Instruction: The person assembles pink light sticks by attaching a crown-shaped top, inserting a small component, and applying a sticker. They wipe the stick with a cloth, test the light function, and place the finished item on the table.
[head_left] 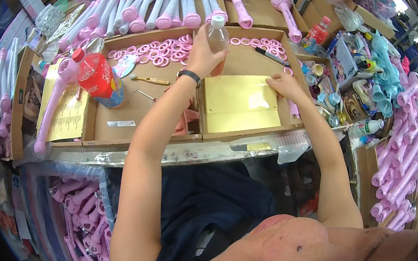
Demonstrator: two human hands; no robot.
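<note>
My left hand (203, 54) is wrapped round a clear plastic bottle (217, 39) with a white cap and some amber liquid low inside. It stands upright at the far side of a shallow cardboard tray (243, 68). A shiny yellow sheet (241, 102) lies in the tray, to the right of my left forearm. The fingers of my right hand (286, 87) are closed at its upper right corner. Beside that hand a pink handle-like piece (294, 109) shows, partly covered by the hand. Pink rings (164, 52) lie loose behind the left hand, and more rings (272, 47) near a black marker (271, 56).
A red-labelled bottle (98, 77) stands at the left, near a long pink wand (52, 106), a wooden-handled brush (150, 80) and a metal blade (121, 123). White-and-pink wands (161, 10) fill the back. Boxes of pink handles (85, 215) flank the bench; another bottle (369, 127) lies at right.
</note>
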